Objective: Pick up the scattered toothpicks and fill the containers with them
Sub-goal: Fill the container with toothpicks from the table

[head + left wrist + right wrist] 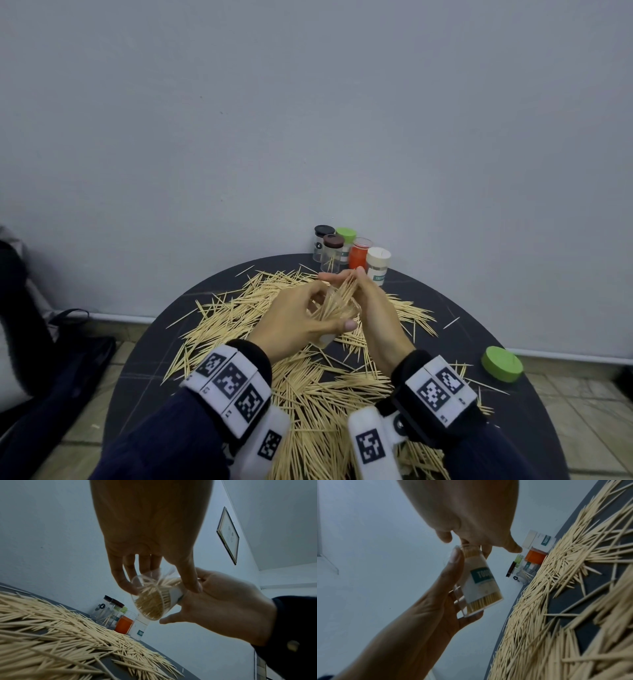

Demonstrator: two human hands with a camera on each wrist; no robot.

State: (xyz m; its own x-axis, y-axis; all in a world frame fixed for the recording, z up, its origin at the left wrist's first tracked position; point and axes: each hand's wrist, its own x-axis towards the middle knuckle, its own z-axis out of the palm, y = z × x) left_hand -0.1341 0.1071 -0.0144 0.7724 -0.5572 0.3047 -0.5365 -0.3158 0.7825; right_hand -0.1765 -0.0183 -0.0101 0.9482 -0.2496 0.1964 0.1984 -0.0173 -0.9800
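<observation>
Your left hand (436, 601) grips a clear labelled container (479, 582) packed with toothpicks, while your right hand (471, 520) touches its top end. Scattered toothpicks (565, 601) cover the dark table (563, 601) on the right.

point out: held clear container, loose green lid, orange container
held clear container (154, 601), left wrist view, on its clear wall.
loose green lid (502, 364), head view, on its top face.
orange container (358, 257), head view, on its orange side.

Looks like a plain home room: bare pale wall (308, 120), framed picture (228, 535), tiled floor (582, 394), round dark worktop (479, 329), bag (51, 359) alongside.
</observation>
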